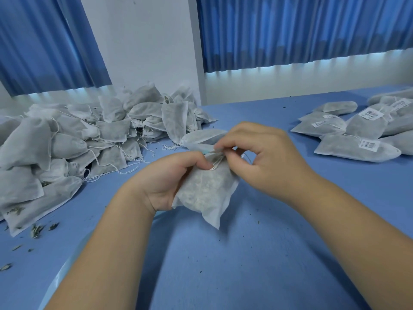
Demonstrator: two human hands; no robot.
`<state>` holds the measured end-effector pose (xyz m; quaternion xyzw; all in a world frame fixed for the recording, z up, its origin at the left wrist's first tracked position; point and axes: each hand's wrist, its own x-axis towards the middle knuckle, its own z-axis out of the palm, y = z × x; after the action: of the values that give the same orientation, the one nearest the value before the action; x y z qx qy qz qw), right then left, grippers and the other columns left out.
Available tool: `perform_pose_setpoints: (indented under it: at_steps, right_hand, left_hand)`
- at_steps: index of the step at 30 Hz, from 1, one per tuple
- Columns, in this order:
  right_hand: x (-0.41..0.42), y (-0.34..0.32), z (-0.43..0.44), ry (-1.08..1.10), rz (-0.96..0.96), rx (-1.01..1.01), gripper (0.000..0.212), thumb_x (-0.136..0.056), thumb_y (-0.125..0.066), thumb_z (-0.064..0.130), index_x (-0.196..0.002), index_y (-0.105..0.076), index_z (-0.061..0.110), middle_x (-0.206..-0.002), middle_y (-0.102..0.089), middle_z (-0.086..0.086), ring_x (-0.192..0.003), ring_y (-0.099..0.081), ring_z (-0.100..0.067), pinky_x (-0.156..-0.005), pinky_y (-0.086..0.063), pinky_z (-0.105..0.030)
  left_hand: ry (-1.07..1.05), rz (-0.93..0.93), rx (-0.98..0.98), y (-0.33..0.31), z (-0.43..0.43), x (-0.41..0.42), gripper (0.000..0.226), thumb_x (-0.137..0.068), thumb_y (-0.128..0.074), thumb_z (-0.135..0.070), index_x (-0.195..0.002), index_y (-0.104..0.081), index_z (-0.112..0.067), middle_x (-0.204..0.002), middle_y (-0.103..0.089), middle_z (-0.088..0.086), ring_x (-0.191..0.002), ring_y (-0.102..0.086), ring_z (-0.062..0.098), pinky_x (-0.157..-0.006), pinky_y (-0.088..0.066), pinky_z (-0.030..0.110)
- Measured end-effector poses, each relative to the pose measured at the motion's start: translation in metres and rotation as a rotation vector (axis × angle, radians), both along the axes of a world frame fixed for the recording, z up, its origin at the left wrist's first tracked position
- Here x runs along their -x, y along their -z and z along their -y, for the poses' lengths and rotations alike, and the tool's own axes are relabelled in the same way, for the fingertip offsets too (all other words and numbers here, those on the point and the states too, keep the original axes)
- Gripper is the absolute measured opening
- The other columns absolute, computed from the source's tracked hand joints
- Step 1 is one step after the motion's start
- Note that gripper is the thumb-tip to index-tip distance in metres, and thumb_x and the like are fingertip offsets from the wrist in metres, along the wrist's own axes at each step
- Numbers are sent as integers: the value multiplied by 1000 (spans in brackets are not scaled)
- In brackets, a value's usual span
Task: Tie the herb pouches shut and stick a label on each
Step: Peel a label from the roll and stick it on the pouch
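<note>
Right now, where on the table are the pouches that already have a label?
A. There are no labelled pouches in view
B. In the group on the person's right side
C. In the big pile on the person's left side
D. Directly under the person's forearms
B: white barcode labels show on the flat labelled pouches at the right, while the heap of pouches at the left shows loose strings and no labels.

Both bare forearms reach forward and meet in the middle. The left hand (172,175) is curled closed, palm up; the right hand (263,157) arches over, fingers (225,145) pinched together.
</note>
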<state>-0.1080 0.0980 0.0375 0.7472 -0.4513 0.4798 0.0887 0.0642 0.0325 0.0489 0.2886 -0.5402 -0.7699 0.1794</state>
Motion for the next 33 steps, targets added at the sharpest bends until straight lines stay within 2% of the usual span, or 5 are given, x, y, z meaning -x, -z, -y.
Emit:
perform_pose_setpoints:
  at_steps: [15,21,27,30,33]
  right_hand:
    - [1,-3,-4,-20,-228,-192,26,-84,-62,1,-99,-76,15,-99,-67,0,-90,-64,-22,-75,-52,-42]
    - [3,-4,-5,-23,-233,-283,47,-82,-55,1,-121,-69,24,-124,-60,5,-110,-56,-13,-92,-42,-22]
    - [-1,-3,1,-82,449,-351,33,-82,-62,1,-88,-73,32,-106,-66,12,-98,-61,0,-84,-45,-16]
    - [2,2,8,-18,655,-507,29,-76,-78,33,-102,-64,35,-102,-63,11,-89,-64,-1,-78,-54,-25]
    - [2,13,12,-133,701,-732,40,-73,-82,30,-109,-64,23,-96,-68,6,-85,-69,-7,-74,-59,-30]
  left_hand:
    - [-37,-16,-12,4,6,-2,32,-67,-53,-12,-96,-64,-5,-79,-65,9,-66,-66,20,-58,-54,24]
    - [-75,-140,18,6,10,0,27,-83,-58,-24,-95,-78,-10,-90,-71,9,-78,-71,20,-69,-58,30]
    - [-252,-112,174,7,9,4,36,-79,-64,-20,-109,-68,-1,-93,-73,11,-76,-72,20,-63,-58,29]
    - [-305,-87,276,11,6,8,31,-78,-68,-20,-104,-71,-3,-94,-73,13,-81,-70,26,-69,-54,35]
    - [-302,-115,352,14,0,14,14,-78,-70,-21,-84,-74,-9,-79,-73,8,-69,-71,19,-59,-56,27]
